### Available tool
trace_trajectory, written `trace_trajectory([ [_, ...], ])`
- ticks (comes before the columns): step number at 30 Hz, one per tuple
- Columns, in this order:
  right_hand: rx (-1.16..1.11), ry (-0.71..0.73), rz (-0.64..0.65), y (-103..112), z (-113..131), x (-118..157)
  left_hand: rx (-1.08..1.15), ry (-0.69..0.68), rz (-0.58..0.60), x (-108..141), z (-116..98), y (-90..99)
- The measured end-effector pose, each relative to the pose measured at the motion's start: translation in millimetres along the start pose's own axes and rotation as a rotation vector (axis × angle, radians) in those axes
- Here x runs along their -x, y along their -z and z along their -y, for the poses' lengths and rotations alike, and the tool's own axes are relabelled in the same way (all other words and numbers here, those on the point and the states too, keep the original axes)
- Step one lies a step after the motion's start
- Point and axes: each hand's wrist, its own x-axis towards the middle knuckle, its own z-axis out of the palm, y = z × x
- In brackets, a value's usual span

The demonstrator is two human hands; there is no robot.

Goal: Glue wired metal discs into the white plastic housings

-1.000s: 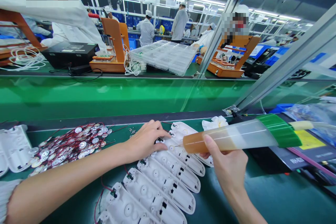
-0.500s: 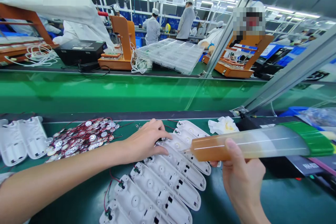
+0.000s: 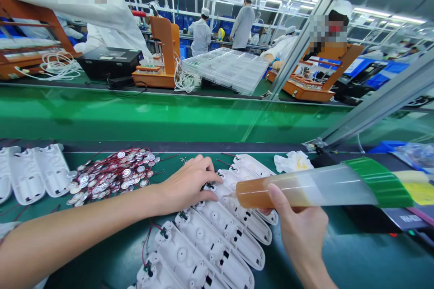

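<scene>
Across the middle of the bench lies a slanting row of several white plastic shells [image 3: 200,234], hollow side up, with small black cut-outs and thin red wires at their near ends. My left hand [image 3: 192,181] is closed at the end of one shell, thumb and index finger on either side of it. In my right hand [image 3: 300,232] is a large glue syringe [image 3: 325,185], held nearly level, amber at the front and milky behind, with green tape round its rear. Its thin tip points left, just over the shell by my left fingers; whether it touches cannot be seen.
Left of the row sits a heap of metal discs with red wires [image 3: 118,174], and more white shells [image 3: 29,174] beyond. A crumpled tissue [image 3: 293,161] lies at the back right, near a metal post [image 3: 301,36]. Co-workers stand behind the green barrier [image 3: 135,117].
The syringe and my right hand have moved left, bringing the tip closer to my left fingers. My left hand keeps its hold. The whole view has shifted slightly.
</scene>
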Motion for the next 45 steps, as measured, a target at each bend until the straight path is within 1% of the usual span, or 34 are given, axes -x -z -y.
trace_trajectory([
  [5,-0.013,-0.003,-0.012,-2.3,1.9,4.9,0.002,-0.005,0.003,0.0,0.4,0.1],
  [10,-0.035,-0.001,0.012,-4.0,11.2,15.6,0.004,0.002,0.009,-0.9,-0.3,0.8],
  [13,-0.023,0.007,0.02,-2.3,13.8,17.0,0.009,0.009,0.013,-0.5,-1.0,1.3],
  [20,0.012,0.02,0.019,2.0,9.4,12.1,0.011,0.004,0.002,0.1,0.4,-0.7],
  [28,0.024,0.043,-0.017,2.5,4.0,7.8,0.012,-0.003,0.004,0.0,2.4,-1.7],
  [37,0.044,0.09,0.016,1.7,-9.3,-2.4,0.015,-0.003,0.004,-1.0,2.7,-2.8],
  [41,0.036,0.081,0.034,1.7,-9.1,-2.6,0.022,0.006,0.021,-0.8,3.0,-2.6],
  [45,0.016,0.06,0.007,2.1,-4.4,-1.3,0.028,0.017,0.032,-0.8,2.7,-1.4],
])
